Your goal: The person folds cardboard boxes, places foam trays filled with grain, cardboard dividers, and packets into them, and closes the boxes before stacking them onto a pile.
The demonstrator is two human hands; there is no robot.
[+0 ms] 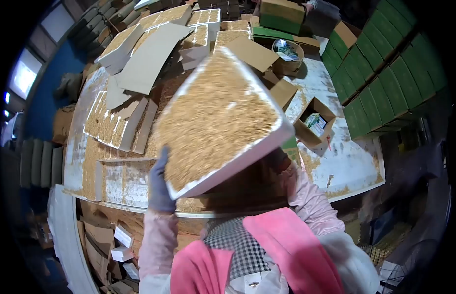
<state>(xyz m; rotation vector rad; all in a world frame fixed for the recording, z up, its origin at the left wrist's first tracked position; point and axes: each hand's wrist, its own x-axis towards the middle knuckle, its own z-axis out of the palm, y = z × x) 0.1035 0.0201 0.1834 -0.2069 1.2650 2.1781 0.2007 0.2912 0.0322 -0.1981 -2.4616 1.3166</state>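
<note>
A white foam box (228, 177) full of tan sawdust-like material (218, 117) is held up, tilted, above the table; it is blurred by motion. My left hand (161, 186), in a grey-blue glove, grips its near left corner, thumb along the side wall. My right hand (278, 159), in a dark glove, supports the box at the lower right; its fingers are mostly hidden under the box. Behind and left of it, a similar filled foam box (110, 122) rests on the table. A low frame of pale strips (98, 181) lies near the front left edge.
More filled foam boxes (125, 46) stand at the back, with a loose grey cardboard sheet (149, 59) over them. To the right are an open carton (313, 122) and a round tub (289, 54) holding packets. Green cartons (384, 93) are stacked at far right. A person's hand (310, 6) shows at the back.
</note>
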